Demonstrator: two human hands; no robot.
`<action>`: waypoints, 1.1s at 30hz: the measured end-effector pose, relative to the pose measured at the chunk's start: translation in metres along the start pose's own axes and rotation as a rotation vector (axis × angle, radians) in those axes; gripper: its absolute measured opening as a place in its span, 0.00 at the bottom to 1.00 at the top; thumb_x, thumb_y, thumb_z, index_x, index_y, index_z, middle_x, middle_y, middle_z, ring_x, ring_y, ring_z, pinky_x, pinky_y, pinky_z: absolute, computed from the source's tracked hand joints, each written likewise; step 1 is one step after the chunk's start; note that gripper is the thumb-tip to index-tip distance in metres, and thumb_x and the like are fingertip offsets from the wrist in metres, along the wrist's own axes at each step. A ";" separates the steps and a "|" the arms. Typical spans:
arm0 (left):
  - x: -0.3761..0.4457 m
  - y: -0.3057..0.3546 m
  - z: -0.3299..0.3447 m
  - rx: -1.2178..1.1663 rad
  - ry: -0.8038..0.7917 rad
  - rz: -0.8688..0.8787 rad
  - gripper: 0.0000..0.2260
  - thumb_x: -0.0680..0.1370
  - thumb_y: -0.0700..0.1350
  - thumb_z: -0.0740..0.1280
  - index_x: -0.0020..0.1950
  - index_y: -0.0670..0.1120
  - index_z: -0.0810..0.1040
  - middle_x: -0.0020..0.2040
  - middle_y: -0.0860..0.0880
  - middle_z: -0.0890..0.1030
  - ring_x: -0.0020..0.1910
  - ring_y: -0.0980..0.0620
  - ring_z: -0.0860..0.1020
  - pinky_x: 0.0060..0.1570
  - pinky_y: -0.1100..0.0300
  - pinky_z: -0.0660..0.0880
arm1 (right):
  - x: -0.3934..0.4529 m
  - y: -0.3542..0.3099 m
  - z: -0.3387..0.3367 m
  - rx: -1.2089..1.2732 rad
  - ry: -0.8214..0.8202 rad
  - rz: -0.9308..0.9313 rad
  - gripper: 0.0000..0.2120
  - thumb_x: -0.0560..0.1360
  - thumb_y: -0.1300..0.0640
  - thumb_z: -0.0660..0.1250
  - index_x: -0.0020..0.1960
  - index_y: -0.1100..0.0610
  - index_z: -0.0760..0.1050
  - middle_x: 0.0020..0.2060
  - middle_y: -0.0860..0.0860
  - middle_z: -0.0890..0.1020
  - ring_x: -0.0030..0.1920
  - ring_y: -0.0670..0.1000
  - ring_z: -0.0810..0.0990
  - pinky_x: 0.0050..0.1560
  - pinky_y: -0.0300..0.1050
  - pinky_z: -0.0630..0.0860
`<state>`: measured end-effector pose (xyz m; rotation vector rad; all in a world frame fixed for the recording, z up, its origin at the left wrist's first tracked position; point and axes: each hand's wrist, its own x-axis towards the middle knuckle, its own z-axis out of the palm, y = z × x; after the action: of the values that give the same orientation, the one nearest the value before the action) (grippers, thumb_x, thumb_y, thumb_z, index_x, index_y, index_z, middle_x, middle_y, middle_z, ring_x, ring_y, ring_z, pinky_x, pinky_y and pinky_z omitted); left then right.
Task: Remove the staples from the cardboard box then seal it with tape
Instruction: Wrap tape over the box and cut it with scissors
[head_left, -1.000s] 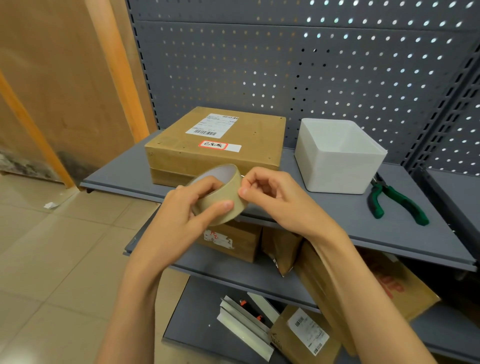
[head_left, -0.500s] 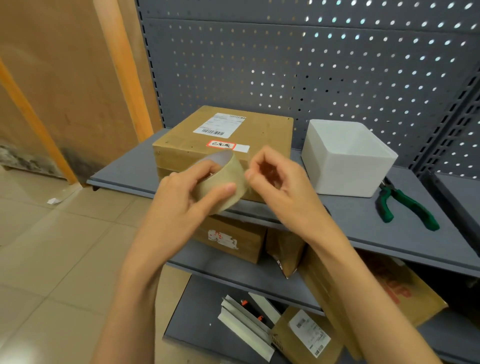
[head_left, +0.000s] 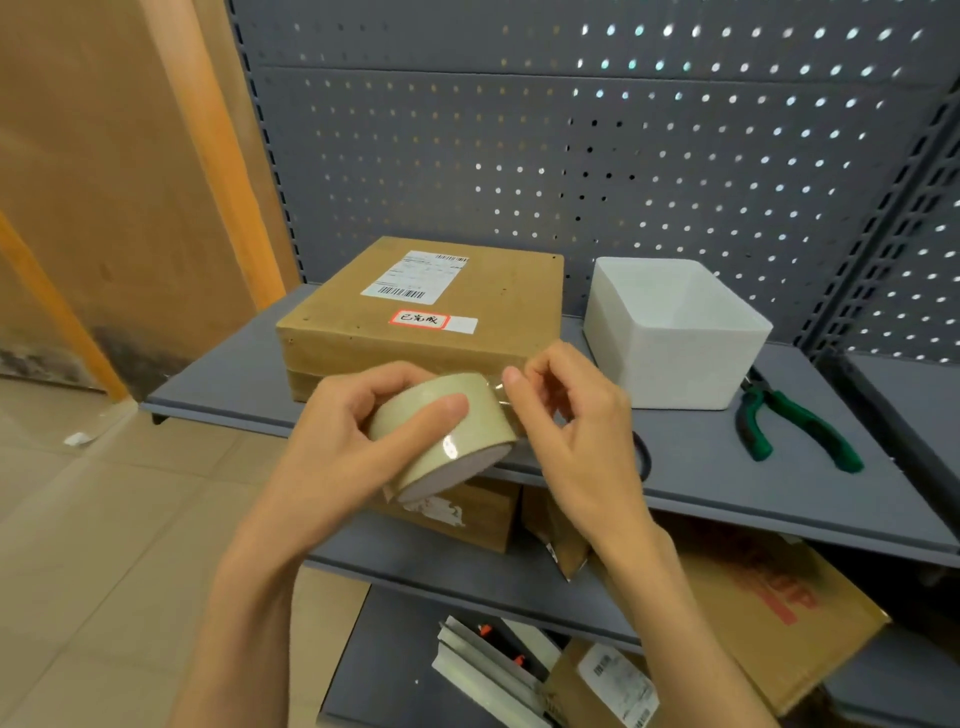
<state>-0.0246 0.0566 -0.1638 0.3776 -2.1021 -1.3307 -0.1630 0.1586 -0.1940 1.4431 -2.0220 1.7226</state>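
both hands (head_left: 358, 447) (head_left: 571, 431) raised, fingers curled

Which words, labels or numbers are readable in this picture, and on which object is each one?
"已完成": handwritten on the red-framed sticker on the cardboard box.
Shipping label on the same box: barcodes and print, too small to read.
Red print on the carton on the lower shelf: partly hidden, unreadable.
Label on the bottom carton: blurred.
Tape roll: no text.

Tape roll (head_left: 441, 434) now tilted, open core turned down and away from cardboard box (head_left: 423, 312); outer band shown. Clear tape end is pinched by right hand (head_left: 569, 415), lifted off roll. Left hand (head_left: 358, 441) grip is shifted, thumb across band.
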 end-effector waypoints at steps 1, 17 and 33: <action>0.005 0.003 -0.001 0.112 0.027 0.003 0.14 0.68 0.59 0.66 0.40 0.50 0.82 0.35 0.53 0.82 0.35 0.60 0.77 0.34 0.67 0.71 | 0.001 0.000 -0.003 -0.064 0.031 -0.032 0.12 0.78 0.57 0.62 0.37 0.58 0.68 0.31 0.49 0.71 0.33 0.49 0.69 0.33 0.41 0.66; 0.127 0.076 -0.002 0.968 -0.072 0.094 0.19 0.66 0.59 0.72 0.35 0.42 0.77 0.31 0.48 0.73 0.34 0.48 0.70 0.31 0.59 0.62 | 0.045 0.021 -0.028 -0.079 0.426 0.215 0.13 0.77 0.60 0.60 0.35 0.62 0.66 0.27 0.49 0.66 0.30 0.44 0.61 0.32 0.39 0.61; 0.153 0.067 0.000 1.118 -0.269 -0.080 0.25 0.63 0.65 0.72 0.37 0.42 0.82 0.33 0.46 0.79 0.35 0.48 0.75 0.31 0.59 0.64 | 0.031 0.044 -0.013 -0.154 0.301 0.394 0.13 0.78 0.57 0.61 0.36 0.58 0.67 0.27 0.50 0.68 0.28 0.45 0.65 0.31 0.33 0.65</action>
<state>-0.1365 0.0046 -0.0518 0.7514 -2.9201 -0.0949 -0.2171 0.1470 -0.2009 0.7210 -2.3076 1.7370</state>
